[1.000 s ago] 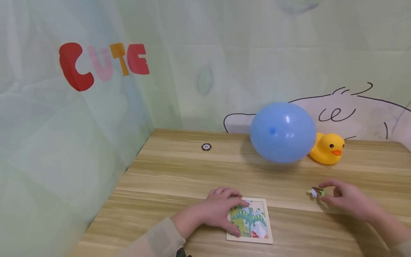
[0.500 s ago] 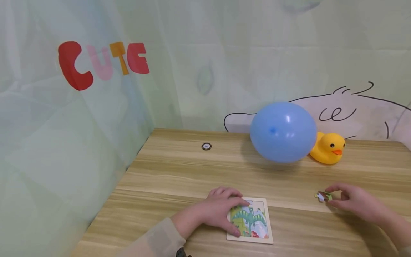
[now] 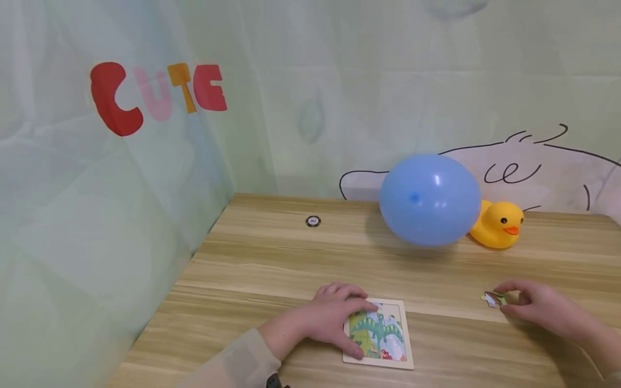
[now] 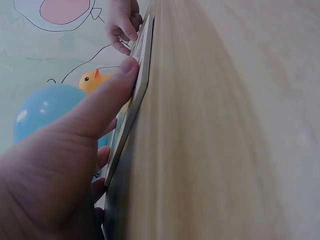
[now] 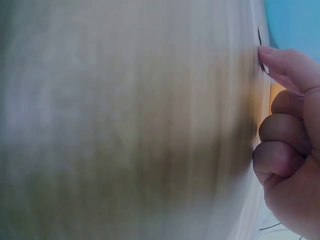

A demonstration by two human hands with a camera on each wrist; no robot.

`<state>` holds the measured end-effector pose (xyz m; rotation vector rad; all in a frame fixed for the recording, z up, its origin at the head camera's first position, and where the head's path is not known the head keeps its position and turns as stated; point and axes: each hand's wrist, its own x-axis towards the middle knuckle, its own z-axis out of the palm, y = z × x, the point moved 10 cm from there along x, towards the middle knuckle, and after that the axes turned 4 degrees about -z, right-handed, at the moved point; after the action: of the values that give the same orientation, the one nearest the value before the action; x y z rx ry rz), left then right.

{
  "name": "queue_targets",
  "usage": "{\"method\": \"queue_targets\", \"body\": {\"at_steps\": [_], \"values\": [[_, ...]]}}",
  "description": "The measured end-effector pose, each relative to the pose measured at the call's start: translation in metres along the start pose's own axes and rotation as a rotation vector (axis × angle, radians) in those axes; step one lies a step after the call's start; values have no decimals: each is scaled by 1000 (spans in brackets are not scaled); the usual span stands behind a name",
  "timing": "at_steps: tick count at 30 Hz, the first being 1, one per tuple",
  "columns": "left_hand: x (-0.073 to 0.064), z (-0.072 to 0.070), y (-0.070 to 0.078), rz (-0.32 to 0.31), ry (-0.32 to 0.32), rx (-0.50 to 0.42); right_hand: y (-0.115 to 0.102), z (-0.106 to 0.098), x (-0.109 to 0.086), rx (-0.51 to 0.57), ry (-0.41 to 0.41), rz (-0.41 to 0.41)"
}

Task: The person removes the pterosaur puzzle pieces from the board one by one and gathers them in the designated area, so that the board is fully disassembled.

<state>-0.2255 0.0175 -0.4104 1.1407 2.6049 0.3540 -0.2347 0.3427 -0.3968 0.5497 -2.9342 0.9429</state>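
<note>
In the head view a square jigsaw puzzle in a pale wooden frame, with a green winged dinosaur picture, lies on the table. My left hand rests across its left side, thumb near the lower left corner and index finger near the top edge; the fingers are spread and relaxed. To the right, my right hand pinches a small puzzle piece between thumb and index finger, just above or at the table. The piece is brown, green and whitish. In the right wrist view that piece appears edge-on.
A blue balloon stands at the back of the wooden table, beside a yellow rubber duck. A black-rimmed round chip lies farther left. Printed cloth walls border the table behind and on the left.
My right hand has moved a little to the right and slightly nearer to me with the puzzle piece, which has turned somewhat. The left hand and framed puzzle have stayed in place.
</note>
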Motion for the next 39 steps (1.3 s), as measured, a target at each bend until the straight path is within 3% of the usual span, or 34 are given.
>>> {"method": "queue_targets", "body": {"at_steps": [25, 30, 35, 39], "values": [[1, 1, 0, -15, -6, -18, 4, 6, 2, 81, -106, 49], [1, 1, 0, -12, -1, -16, 0, 4, 4, 49, -83, 75], [0, 1, -1, -12, 11, -9, -12, 10, 10, 41, -131, 124], [0, 0, -1, -13, 11, -5, -26, 16, 18, 76, -150, 97]]}}
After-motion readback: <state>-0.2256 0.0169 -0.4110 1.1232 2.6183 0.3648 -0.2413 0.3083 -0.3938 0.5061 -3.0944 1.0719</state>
